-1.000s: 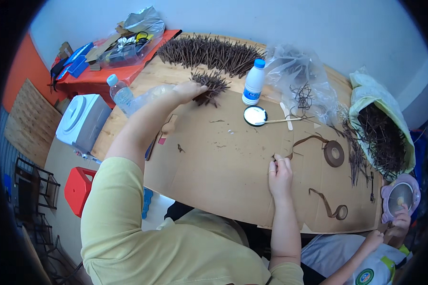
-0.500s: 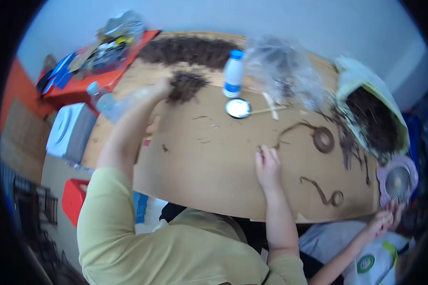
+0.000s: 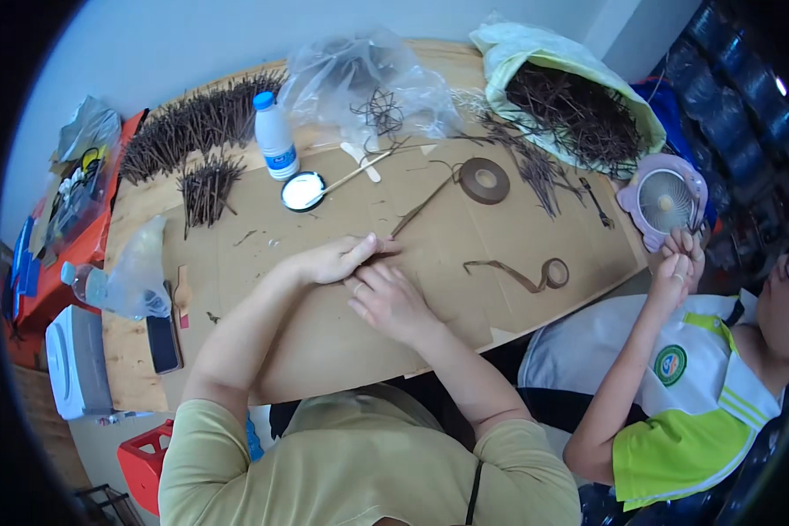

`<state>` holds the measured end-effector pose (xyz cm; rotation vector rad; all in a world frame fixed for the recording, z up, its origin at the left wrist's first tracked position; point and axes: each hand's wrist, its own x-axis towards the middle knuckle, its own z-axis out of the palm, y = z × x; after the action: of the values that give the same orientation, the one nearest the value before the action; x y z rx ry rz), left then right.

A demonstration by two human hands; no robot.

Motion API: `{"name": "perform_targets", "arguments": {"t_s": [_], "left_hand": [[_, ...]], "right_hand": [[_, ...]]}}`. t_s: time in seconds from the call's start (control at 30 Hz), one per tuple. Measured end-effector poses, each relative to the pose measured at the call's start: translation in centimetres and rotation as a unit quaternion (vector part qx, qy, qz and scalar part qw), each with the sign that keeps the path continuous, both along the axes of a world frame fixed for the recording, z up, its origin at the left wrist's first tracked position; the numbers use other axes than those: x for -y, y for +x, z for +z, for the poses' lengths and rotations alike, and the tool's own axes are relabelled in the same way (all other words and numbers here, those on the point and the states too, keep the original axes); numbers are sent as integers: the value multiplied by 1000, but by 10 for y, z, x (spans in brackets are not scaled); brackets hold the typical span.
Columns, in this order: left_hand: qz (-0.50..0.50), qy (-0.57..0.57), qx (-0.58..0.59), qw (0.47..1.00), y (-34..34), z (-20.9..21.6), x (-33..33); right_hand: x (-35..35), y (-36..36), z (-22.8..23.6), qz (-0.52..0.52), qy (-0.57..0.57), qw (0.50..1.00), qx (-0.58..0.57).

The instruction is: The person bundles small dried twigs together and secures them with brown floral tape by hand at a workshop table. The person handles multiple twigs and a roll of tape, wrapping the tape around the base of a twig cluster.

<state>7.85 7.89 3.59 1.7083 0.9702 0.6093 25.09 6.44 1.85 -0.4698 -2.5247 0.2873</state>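
Observation:
My left hand [image 3: 337,261] and my right hand [image 3: 390,302] meet over the middle of the cardboard sheet [image 3: 307,359], fingers closed and pressed together. A strip of brown tape [image 3: 425,210] runs from a brown tape roll [image 3: 484,181] down to my fingers, which pinch its loose end. Whether a thin stem is also between them is hidden by the fingers. To the right of my hands lies a smaller tape roll [image 3: 554,273] with a curled loose strip. Beyond them is a round lid of white paste [image 3: 303,191] with a stick [image 3: 355,174] resting across it.
A white bottle with a blue cap [image 3: 275,140] stands behind the lid. Bundled brown stems [image 3: 206,188] lie far left, and a sack of stems [image 3: 579,114] far right. A phone [image 3: 163,342] is at left. At right, a co-worker's hands [image 3: 678,267] are near a purple fan [image 3: 664,200].
My left hand has come back from the stem bundle at the far left to meet my right hand. The view has swung to the right.

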Motion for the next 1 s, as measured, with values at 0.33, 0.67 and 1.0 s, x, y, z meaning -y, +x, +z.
{"name": "perform_targets", "arguments": {"t_s": [0.33, 0.67, 1.0], "left_hand": [[30, 154, -118, 981, 4, -22, 16], [111, 238, 39, 964, 20, -6, 72], [367, 57, 206, 905, 8, -8, 90]], "right_hand": [[-58, 98, 35, -348, 19, 934, -72], [-246, 208, -33, -634, -103, 762, -79], [-148, 112, 19, -275, -430, 711, -484]]}}
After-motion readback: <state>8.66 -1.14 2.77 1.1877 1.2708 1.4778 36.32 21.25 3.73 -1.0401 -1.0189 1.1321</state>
